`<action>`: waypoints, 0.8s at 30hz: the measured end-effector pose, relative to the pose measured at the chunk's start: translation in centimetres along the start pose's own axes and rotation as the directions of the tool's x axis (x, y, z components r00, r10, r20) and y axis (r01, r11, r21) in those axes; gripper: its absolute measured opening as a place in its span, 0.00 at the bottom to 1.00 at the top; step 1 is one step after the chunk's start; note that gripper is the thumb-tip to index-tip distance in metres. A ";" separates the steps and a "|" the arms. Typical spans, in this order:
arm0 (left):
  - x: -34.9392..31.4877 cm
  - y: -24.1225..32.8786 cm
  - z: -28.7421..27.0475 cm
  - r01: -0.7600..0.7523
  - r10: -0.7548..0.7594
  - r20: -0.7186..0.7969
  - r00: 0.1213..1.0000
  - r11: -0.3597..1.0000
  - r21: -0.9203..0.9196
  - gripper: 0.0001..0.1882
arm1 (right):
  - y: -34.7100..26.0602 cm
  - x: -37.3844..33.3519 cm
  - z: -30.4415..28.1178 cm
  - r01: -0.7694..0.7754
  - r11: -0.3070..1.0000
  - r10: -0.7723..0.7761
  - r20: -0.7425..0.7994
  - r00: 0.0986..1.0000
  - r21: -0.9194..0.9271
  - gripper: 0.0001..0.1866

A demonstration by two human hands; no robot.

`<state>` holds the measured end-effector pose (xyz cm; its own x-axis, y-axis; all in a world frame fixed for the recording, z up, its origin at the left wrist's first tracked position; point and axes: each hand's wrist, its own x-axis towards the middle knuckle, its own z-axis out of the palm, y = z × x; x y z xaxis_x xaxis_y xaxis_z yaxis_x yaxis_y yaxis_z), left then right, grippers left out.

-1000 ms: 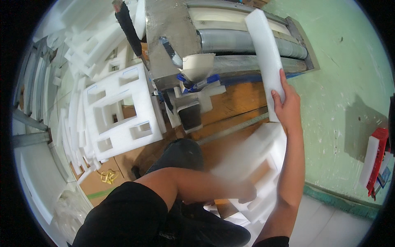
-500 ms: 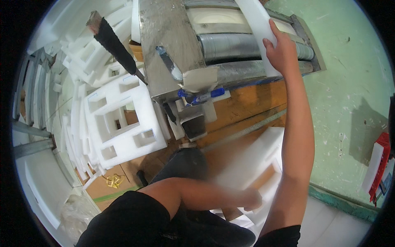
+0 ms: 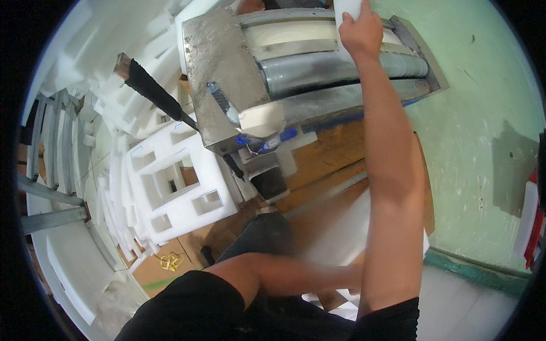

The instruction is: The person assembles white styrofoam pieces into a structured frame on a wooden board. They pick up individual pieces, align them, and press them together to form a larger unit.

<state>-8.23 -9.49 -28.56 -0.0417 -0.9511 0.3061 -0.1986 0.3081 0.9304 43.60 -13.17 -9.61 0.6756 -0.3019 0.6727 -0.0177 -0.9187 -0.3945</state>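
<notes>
My right hand [image 3: 364, 35] reaches over the metal roller machine [image 3: 318, 73] and grips a white foam strip [image 3: 347, 8], thumb on its left edge. The strip stands over the far rollers and runs out of the top of the view. My left forearm [image 3: 307, 277] crosses low to the right, passing behind my right forearm. That hides my left hand's fingers. Beside it lie white foam pieces [image 3: 336, 306], partly covered by my arms and smeared by motion.
A lever with a black-wrapped handle [image 3: 151, 90] juts from the machine's left side. Blue-handled tools [image 3: 278, 140] hang at its front corner. White foam frames with rectangular cutouts [image 3: 215, 202] stand at the left, near metal rails [image 3: 54, 219]. A pale green surface [image 3: 460, 131] lies right.
My right hand and the foam strip have moved farther away across the rollers. My left hand has gone behind my right forearm. The whole view has shifted slightly.
</notes>
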 end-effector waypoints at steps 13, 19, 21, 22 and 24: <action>1.5 2.4 -2.7 0.074 -0.298 0.448 0.843 0.889 0.452 0.20 | 2.6 -6.7 -11.4 -0.397 0.805 0.342 0.202 0.918 0.441 0.34; 1.4 3.7 -4.3 0.026 -0.238 0.468 0.851 0.910 0.414 0.42 | 1.9 -6.9 -7.8 -0.258 0.942 0.260 0.021 0.965 0.213 0.30; 1.2 3.3 -4.3 0.060 -0.214 0.396 0.893 0.928 0.368 0.40 | 0.8 -6.1 -6.4 -0.232 0.959 0.238 -0.014 0.971 0.162 0.30; 1.2 3.1 -4.4 0.078 -0.206 0.356 0.912 0.936 0.342 0.39 | 0.3 -5.7 -5.7 -0.219 0.966 0.225 -0.030 0.974 0.137 0.30; 1.2 2.7 -4.4 0.097 -0.188 0.291 0.938 0.949 0.300 0.38 | -0.8 -4.9 -5.0 -0.256 0.959 0.264 -0.050 0.963 0.124 0.31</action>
<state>-4.50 -9.70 -24.76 -0.2872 -0.9564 0.0536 -0.4867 0.1938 0.8518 36.59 -12.25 -9.46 0.6092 -0.5460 0.5751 -0.0987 -0.7718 -0.6282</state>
